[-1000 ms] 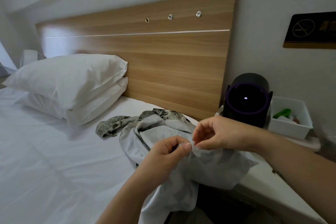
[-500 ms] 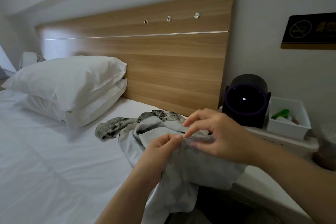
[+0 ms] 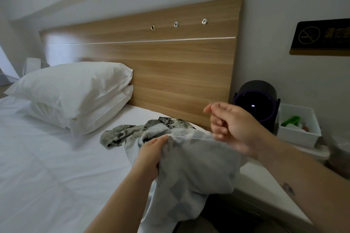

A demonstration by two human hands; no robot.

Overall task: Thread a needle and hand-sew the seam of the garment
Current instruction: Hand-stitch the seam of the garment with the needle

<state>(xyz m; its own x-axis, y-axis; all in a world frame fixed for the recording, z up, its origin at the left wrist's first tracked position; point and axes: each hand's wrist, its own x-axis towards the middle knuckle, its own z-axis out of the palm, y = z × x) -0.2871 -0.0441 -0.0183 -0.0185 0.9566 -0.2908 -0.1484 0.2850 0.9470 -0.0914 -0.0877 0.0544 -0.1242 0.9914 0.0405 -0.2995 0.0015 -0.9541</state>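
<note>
A pale grey garment with a green-grey printed outer side lies bunched at the bed's right edge. My left hand grips a raised fold of it from the left, thumb on top. Above and to the right of that fold, clear of the cloth, my right hand is lifted with its fingers curled. Its thumb and forefinger pinch together at the tips. The needle and thread are too thin to make out there.
Two white pillows lean on the wooden headboard at the left. On the bedside shelf stand a black round device and a white tray of small items. White sheet spreads to the left.
My right hand has risen up and to the right, away from the fold it was touching. My left hand keeps its grip on the garment and has shifted a little lower.
</note>
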